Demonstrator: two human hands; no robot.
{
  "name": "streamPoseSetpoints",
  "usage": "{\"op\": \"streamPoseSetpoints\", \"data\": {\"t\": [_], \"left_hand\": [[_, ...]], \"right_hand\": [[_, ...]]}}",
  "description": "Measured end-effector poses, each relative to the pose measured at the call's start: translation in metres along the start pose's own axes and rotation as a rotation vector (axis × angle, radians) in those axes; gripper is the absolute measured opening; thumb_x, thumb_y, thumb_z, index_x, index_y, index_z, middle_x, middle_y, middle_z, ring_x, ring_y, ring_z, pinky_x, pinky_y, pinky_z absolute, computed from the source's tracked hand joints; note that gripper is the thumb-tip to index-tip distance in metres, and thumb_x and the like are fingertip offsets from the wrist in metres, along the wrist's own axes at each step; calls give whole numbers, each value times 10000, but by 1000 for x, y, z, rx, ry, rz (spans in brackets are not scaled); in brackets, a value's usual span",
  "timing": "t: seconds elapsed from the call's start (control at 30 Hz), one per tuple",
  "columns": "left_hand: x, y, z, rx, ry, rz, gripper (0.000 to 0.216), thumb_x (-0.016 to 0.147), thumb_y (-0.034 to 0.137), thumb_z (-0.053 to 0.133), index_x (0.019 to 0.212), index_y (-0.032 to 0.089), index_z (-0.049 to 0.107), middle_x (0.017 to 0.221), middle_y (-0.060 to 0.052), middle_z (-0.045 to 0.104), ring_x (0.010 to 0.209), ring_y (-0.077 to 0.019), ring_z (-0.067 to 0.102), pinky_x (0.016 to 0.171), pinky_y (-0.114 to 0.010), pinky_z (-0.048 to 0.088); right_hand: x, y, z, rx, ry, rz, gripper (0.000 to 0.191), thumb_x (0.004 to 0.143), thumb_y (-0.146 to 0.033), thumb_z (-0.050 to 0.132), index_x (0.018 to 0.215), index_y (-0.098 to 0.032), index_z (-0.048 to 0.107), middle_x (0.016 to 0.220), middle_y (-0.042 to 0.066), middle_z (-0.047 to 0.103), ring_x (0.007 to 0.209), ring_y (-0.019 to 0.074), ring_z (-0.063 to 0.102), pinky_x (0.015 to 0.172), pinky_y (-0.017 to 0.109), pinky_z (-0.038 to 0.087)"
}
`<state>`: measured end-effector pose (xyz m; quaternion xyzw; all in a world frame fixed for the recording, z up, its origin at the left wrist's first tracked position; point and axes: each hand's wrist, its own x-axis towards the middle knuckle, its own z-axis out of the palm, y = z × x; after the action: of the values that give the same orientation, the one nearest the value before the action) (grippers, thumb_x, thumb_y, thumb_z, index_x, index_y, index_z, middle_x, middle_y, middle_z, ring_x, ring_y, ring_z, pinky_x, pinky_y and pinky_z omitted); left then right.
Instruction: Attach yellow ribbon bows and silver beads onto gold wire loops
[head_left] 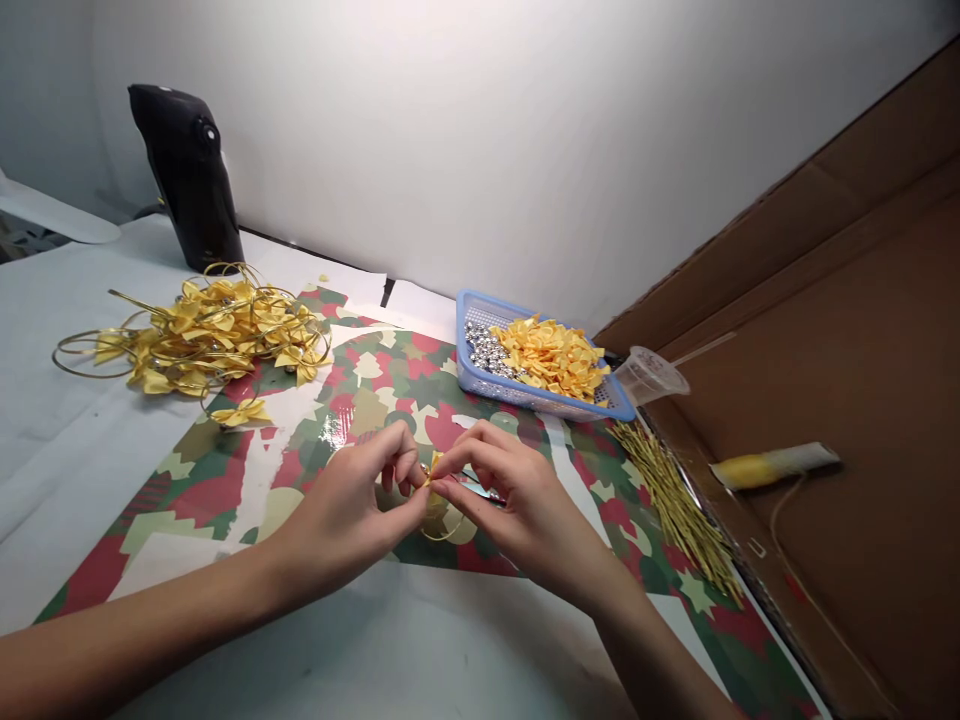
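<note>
Both hands are pinching the same little yellow bow (436, 460) near the middle of the table, left hand (364, 490) and right hand (514, 490) fingertip to fingertip, with a thin gold wire loop (444, 538) hanging just under it. Off right there's a bundle of gold stems (675, 500). Farther back, a blue basket (540, 402) holds silver beads (486, 350) on the left, loose yellow bows (555, 358) on the right. Clear cup (651, 374) leans beside it, can't tell what's inside.

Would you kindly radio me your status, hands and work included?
Left hand and right hand pinching small yellow piece. Gold wire curving below. Blue basket beyond, clear of both hands.
</note>
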<state>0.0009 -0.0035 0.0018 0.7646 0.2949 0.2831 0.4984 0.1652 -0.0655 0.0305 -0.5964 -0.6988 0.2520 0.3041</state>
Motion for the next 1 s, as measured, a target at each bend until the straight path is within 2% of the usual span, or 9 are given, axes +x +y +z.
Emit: {"op": "streamPoseSetpoints", "data": {"t": [0.2,0.3,0.6,0.9,1.0], "left_hand": [[3,-3,-1,34,1,27,259,783,180,500,648,228,284,604,67,362,542,-113,343,502,-236,277],[7,-7,-2,55,-3,49,249,776,164,499,651,226,293,611,69,353,553,-114,329,508,-235,275],[12,-11,-5,28,-66,41,245,780,158,500,662,223,296,644,59,372,587,-115,326,538,-239,294],[12,-7,-4,-127,-112,-24,275,789,204,540,666,226,295,652,62,398,588,-109,368,538,-236,340],[12,-8,-4,-139,-130,-37,274,786,191,552,669,223,307,667,59,405,602,-109,369,546,-236,343]], "right_hand": [[6,12,5,48,-61,-100,123,920,-155,487,832,-218,544,846,27,504,748,172,495,668,302,408],[9,18,12,105,-37,-143,124,925,-156,461,828,-213,514,829,29,486,771,180,478,680,305,397],[10,24,16,375,138,-44,138,924,-248,485,792,-223,512,808,7,482,726,159,459,652,290,381],[7,24,17,443,145,-5,126,917,-293,491,823,-221,534,798,3,542,694,146,483,613,275,387],[7,26,18,498,93,8,108,920,-276,506,842,-215,547,799,-3,549,699,135,504,596,260,391]]}}
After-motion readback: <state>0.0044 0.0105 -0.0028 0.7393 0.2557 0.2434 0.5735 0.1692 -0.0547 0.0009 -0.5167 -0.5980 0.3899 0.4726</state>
